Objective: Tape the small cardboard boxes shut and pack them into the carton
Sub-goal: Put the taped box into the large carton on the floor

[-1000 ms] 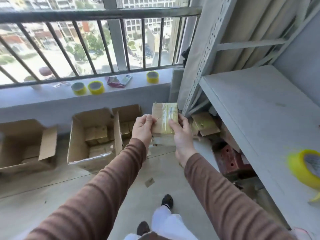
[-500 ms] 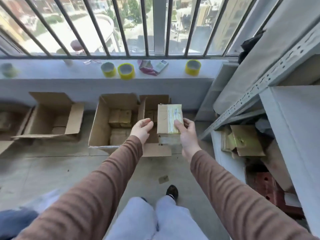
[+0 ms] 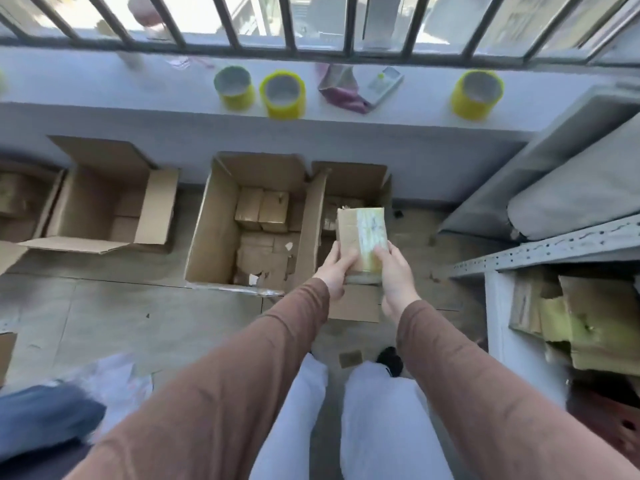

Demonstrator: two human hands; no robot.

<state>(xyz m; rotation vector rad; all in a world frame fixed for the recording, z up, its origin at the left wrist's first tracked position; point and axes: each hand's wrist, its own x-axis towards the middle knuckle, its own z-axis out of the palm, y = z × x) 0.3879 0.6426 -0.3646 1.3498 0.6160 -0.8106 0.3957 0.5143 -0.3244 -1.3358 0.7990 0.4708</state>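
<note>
1. Both arms stretched forward and down in brown sleeves — left hand (image 3: pixel 335 268) grips the left edge of the small box (image 3: pixel 362 237), fingers curled under it, thumb on top.
2. Right hand (image 3: pixel 394 271) clamps the right edge of the same box, thumb on its top face, fingers wrapped round the side.
3. Small box: plain brown cardboard, a glossy yellowish tape strip running lengthwise along its right half, corners a bit scuffed.
4. Box sits between the two hands, held up in the air over the right-hand open carton (image 3: pixel 349 181).
5. Middle carton (image 3: pixel 214 230) just left of it, flaps open, small boxes stacked inside.
6. Another open carton (image 3: pixel 104 188) further left on the floor.
7. Ledge (image 3: pixel 104 88) behind carries three yellow tape rolls (image 3: pixel 283 95) — a metal shelf (image 3: pixel 554 247) stands at right.
</note>
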